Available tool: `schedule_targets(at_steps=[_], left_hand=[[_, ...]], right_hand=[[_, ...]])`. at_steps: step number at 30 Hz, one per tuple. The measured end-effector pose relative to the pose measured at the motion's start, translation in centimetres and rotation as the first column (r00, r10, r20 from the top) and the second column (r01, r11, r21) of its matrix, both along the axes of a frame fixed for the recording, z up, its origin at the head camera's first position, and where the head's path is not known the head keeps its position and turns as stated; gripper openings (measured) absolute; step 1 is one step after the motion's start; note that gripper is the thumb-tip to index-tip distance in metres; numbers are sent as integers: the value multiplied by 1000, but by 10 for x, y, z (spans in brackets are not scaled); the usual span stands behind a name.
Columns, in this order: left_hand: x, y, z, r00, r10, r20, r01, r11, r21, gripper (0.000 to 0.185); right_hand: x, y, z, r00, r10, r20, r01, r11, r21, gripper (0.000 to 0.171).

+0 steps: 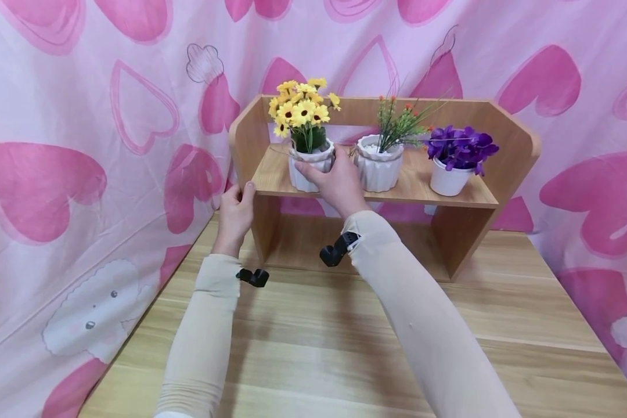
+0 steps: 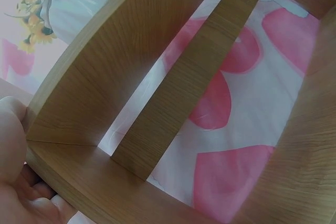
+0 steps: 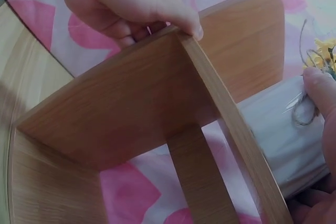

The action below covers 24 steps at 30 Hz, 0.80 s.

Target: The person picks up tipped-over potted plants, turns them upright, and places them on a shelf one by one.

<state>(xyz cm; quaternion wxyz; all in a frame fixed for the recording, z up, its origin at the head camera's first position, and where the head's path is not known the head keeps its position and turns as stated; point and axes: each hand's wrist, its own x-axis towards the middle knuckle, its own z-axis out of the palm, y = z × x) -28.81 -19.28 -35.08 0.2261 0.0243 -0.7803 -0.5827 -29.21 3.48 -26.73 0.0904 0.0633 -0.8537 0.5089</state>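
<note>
Fingers of the right hand (image 1: 334, 180) are wrapping around the yellow flower pot (image 1: 309, 168) on the shelf's (image 1: 439, 194) left end; the left hand (image 1: 235, 212) is gripping the shelf's left edge.

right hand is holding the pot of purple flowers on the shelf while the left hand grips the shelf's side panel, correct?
Not quite: the right hand holds the pot of yellow flowers, not the purple one, as the head view shows. The left hand does grip the shelf's side panel.
</note>
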Motion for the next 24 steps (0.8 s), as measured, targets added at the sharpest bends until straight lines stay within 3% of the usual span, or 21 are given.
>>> schedule_targets(at_steps=[9,15,21,24], left_hand=[[-1,5,-2,1000,-11,-18,11,1000,6,41],[-2,3,-4,1000,-1,-25,1,1000,8,43],[-1,-1,-6,1000,-13,-24,13,1000,27,41],[0,-2,-7,1000,-17,-20,17,999,31,41]], right_hand=[[-8,0,-1,999,-16,49,15,1000,10,97],[-10,-2,-2,999,-8,43,7,1000,20,93],[-5,-4,-4,998,-8,59,5,999,49,100],[1,-1,-8,1000,0,22,-1,999,54,92]])
